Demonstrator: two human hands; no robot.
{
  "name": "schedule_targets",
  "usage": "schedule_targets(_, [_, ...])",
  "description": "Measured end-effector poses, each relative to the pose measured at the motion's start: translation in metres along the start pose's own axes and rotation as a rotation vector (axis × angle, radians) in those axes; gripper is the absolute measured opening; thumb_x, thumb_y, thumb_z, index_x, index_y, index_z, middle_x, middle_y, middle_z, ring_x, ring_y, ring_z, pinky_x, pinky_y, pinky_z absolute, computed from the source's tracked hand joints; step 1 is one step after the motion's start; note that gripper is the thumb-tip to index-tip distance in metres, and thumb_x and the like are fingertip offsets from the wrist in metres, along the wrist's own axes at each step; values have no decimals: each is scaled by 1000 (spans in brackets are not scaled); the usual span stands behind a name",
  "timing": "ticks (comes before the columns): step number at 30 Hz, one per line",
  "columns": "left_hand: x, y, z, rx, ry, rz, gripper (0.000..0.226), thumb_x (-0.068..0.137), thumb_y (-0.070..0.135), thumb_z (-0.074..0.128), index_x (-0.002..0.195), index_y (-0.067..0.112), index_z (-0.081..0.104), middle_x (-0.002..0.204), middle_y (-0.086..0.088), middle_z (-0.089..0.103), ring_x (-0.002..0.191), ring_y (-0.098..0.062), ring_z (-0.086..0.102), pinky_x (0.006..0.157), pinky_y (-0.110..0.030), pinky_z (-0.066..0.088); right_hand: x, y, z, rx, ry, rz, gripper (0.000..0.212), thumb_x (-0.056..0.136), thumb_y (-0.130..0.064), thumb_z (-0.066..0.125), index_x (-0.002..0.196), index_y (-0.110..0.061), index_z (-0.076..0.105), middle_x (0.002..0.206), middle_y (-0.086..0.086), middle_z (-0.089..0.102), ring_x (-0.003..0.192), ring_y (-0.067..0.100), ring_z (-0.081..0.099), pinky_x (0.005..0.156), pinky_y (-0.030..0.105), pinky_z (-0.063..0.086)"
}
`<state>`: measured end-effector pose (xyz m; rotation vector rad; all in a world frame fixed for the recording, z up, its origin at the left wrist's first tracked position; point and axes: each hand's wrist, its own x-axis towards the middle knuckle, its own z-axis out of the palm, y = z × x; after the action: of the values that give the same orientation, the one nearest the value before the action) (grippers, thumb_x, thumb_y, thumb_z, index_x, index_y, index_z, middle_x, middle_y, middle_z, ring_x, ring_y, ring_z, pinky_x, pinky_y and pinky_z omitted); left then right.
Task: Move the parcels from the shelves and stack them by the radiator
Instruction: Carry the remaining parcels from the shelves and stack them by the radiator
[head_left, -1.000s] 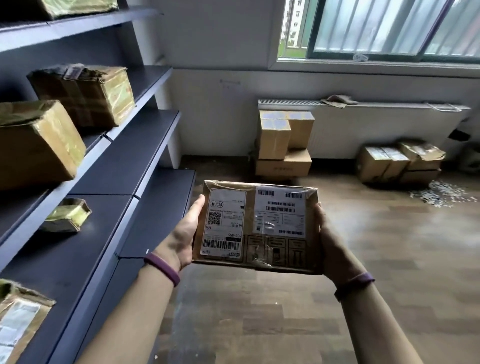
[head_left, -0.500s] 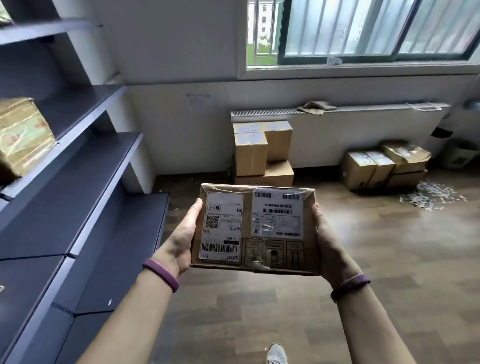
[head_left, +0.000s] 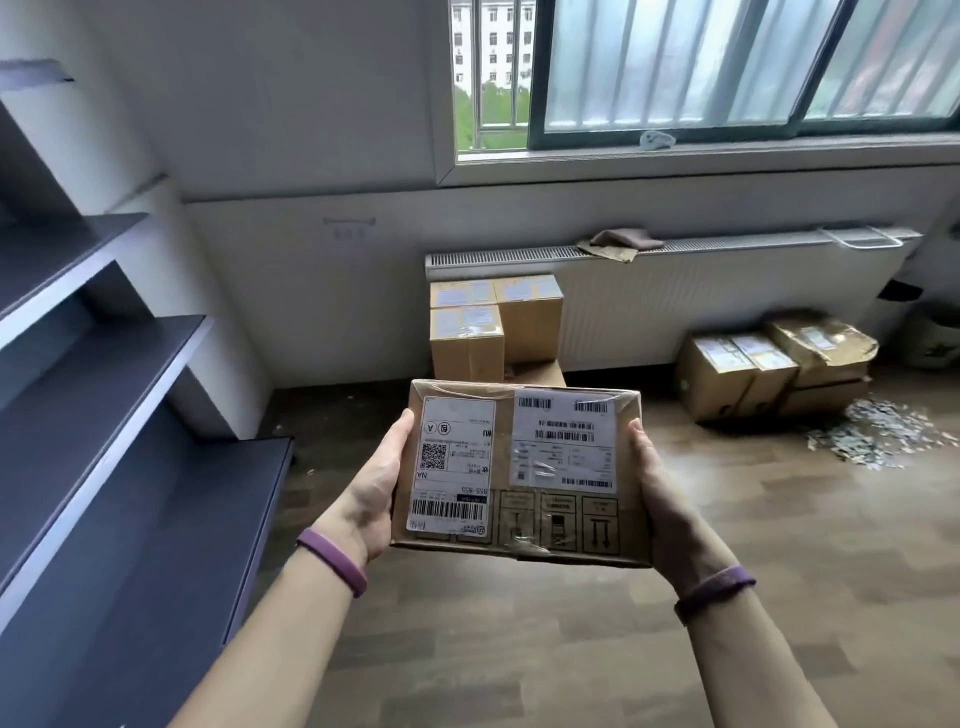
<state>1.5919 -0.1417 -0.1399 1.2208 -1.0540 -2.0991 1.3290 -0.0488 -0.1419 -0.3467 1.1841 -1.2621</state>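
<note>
Wood-pattern floor (head_left: 571, 649), white wall, window (head_left: 701, 67) above a long white radiator (head_left: 701, 306).

Shelves (head_left: 104, 395): dark grey, at the left edge of view; the boards in sight carry nothing visible.

Parcel (head_left: 519, 467): flat brown cardboard, taped, held in mid-air at centre of view, above the floor and well apart from the radiator. Top face up, two white labels with barcodes, printed handling symbols along the near edge.

Left hand (head_left: 371, 493): grasps the parcel's left side, thumb lying along the edge; fingers go under the box and are hidden. Purple band (head_left: 332, 561) on the wrist.

Right hand (head_left: 667, 499): grasps the right side likewise, thumb up along the edge, fingers hidden beneath. Purple wristband (head_left: 714, 587).

By the radiator, left end: stack of boxes (head_left: 483, 327), brown, labelled, two on top side by side, touching the radiator front. Further right: second group of boxes (head_left: 769, 364) on the floor, one with a crumpled top. Paper scraps (head_left: 878, 436) are scattered just beside that group. Cloth (head_left: 621, 241) lies on the radiator's top.
</note>
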Motion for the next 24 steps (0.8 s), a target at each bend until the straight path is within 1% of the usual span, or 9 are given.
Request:
schedule_targets(3, [49, 18, 7, -21, 3, -17, 70, 87, 79, 29, 115, 31, 72, 122, -13, 68, 113, -34, 65, 97, -62, 47, 42, -27, -8, -9, 20, -2, 65, 93, -67, 33, 122, -17, 64, 112, 18, 72, 95, 33, 72, 69, 46, 61])
schedule_targets(6, [106, 40, 7, -38, 3, -45, 72, 86, 79, 32, 115, 28, 72, 123, -15, 68, 114, -36, 64, 98, -64, 45, 91, -52, -13, -32, 65, 3, 67, 92, -68, 33, 120, -16, 65, 110, 17, 73, 92, 32, 73, 69, 44, 61])
schedule_targets(10, [196, 76, 6, -46, -12, -64, 72, 84, 80, 35, 119, 27, 70, 123, -15, 67, 116, -39, 62, 99, -66, 43, 164, -92, -16, -38, 109, 14, 66, 93, -69, 31, 111, -18, 69, 104, 15, 75, 86, 29, 74, 65, 43, 61])
schedule_targets(11, [219, 86, 6, -49, -16, -73, 71, 84, 80, 37, 118, 27, 70, 122, -15, 68, 115, -39, 62, 98, -66, 44, 183, -102, -18, -39, 124, 16, 66, 93, -69, 30, 111, -19, 69, 105, 15, 75, 88, 30, 74, 67, 44, 61])
schedule_targets(14, [285, 117, 13, -62, -17, -115, 71, 83, 80, 39, 112, 25, 73, 117, -16, 70, 109, -37, 66, 95, -64, 47, 237, -135, -23, -57, 187, 0, 67, 92, -69, 32, 117, -19, 68, 112, 16, 73, 98, 33, 71, 80, 47, 57])
schedule_targets(16, [322, 138, 19, -79, -34, -130, 71, 85, 78, 38, 114, 23, 73, 116, -16, 71, 107, -37, 67, 96, -63, 47, 270, -159, -26, -87, 228, -12, 66, 92, -69, 34, 117, -19, 68, 113, 15, 72, 101, 33, 70, 84, 49, 56])
schedule_targets(20, [385, 178, 32, -101, -94, -135, 67, 91, 72, 34, 119, 22, 70, 117, -15, 70, 109, -35, 67, 98, -59, 47, 325, -204, -32, -128, 291, -2, 68, 90, -70, 37, 121, -18, 67, 115, 16, 71, 109, 37, 66, 98, 57, 49])
schedule_targets(22, [414, 193, 36, -113, -107, -130, 65, 92, 70, 33, 119, 23, 70, 119, -15, 69, 112, -36, 65, 100, -60, 45, 352, -223, -36, -137, 302, 1, 68, 90, -70, 37, 122, -19, 67, 115, 15, 72, 109, 36, 66, 98, 58, 49])
schedule_targets(24, [443, 207, 40, -117, -89, -127, 63, 93, 68, 33, 115, 23, 71, 118, -16, 70, 111, -36, 66, 101, -60, 44, 378, -240, -39, -124, 302, 6, 68, 90, -71, 36, 120, -19, 68, 114, 14, 72, 106, 34, 68, 95, 55, 52])
